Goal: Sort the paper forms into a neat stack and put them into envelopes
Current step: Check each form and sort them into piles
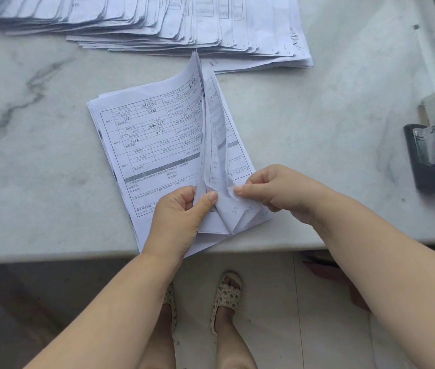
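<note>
A small pile of printed paper forms (pixel 147 139) lies on the marble table near its front edge, its lower corner jutting over the edge. Several top sheets (pixel 205 123) are lifted and curled upright from the lower right corner. My left hand (pixel 181 211) pinches these raised sheets between thumb and fingers. My right hand (pixel 269 187) pinches the folded-up corner of the sheets beneath, where handwritten numbers show. No envelope is in view.
A long fanned-out row of more forms (pixel 184 25) covers the back of the marble table (pixel 38 155). A dark stapler (pixel 432 158) sits at the right edge beside more papers. Below the table edge are tiled floor and my feet in slippers.
</note>
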The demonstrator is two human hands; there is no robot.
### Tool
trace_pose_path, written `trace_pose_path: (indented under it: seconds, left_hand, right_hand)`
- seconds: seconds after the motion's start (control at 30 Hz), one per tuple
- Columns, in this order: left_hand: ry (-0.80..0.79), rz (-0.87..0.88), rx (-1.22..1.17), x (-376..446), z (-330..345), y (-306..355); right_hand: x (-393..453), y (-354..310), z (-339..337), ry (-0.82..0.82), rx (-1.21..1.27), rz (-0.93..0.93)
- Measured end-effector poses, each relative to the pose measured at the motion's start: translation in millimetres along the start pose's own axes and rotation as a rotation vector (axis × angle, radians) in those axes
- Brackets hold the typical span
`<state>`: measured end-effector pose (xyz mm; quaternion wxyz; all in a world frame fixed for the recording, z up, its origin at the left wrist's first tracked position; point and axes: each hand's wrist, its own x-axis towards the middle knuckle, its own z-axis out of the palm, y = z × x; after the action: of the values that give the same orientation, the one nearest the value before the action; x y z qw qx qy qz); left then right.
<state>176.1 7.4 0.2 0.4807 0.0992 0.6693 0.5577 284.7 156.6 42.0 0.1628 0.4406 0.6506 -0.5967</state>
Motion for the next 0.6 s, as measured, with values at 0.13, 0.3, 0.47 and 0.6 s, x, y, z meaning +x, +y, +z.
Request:
trace_pose_path:
  seconds: [0.13, 0.3, 0.47, 0.6]
  left_hand:
    - [-0.027, -0.018, -0.027, -3, -1, 3]
    - [-0.037, -0.019, -0.034, -4, -2, 4]
    - [-0.015, 0.007, 0.023, -5, 2, 5]
    - [0.002, 0.021, 0.055, -5, 1, 3]
  right_hand:
    - [-3, 4, -8, -0.004, 0.047, 0.027]
    - [-8, 6, -14, 0.259, -0.125, -0.089]
    - [-14, -5, 4, 0.175, -0.277, -0.249]
    - [-10, 1, 11, 0.048, -0.190, -0.161]
